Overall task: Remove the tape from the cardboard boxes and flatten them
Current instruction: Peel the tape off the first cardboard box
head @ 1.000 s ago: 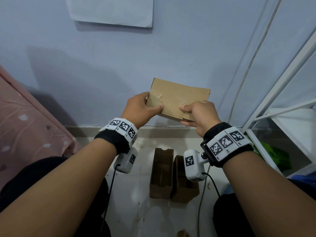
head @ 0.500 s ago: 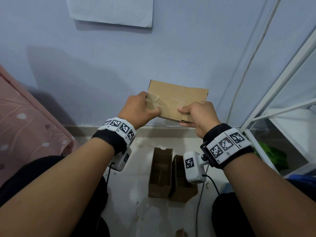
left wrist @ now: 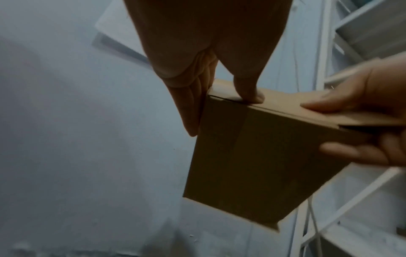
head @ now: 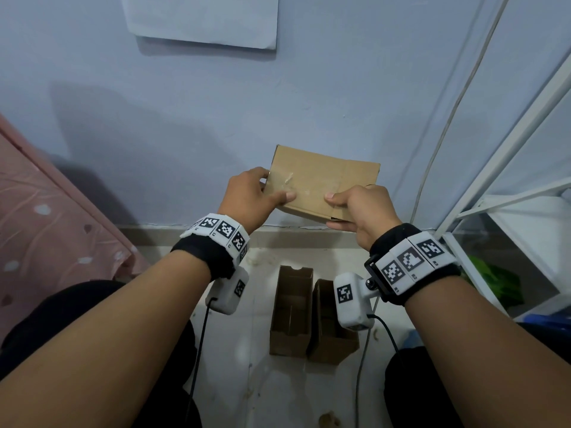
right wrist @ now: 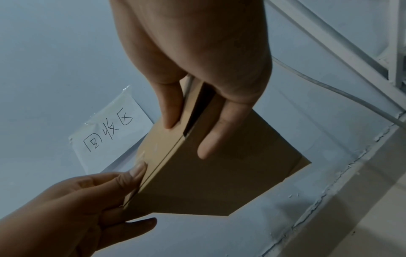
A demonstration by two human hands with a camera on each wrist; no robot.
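I hold a small brown cardboard box (head: pixel 321 180) in the air in front of the wall. My left hand (head: pixel 250 196) grips its left end, thumb on the top face and fingers along the side. My right hand (head: pixel 361 208) pinches the near right corner, thumb on top and fingers underneath. A shiny patch of clear tape (head: pixel 289 180) lies on the top face by the left thumb. In the left wrist view the box (left wrist: pixel 252 156) shows a slit along its top edge. In the right wrist view the box (right wrist: pixel 208 182) has a flap gaping under my right hand (right wrist: pixel 197 60).
Two open cardboard boxes (head: pixel 290 310) (head: pixel 330 332) stand on the floor below my hands. A white shelf frame (head: pixel 525 118) and a cable (head: pixel 448 118) are at the right. Pink fabric (head: pixel 46 217) is at the left. A paper sign (head: pixel 200 20) hangs on the wall.
The box and both hands have sunk a little and shifted slightly left. Both grips look the same.
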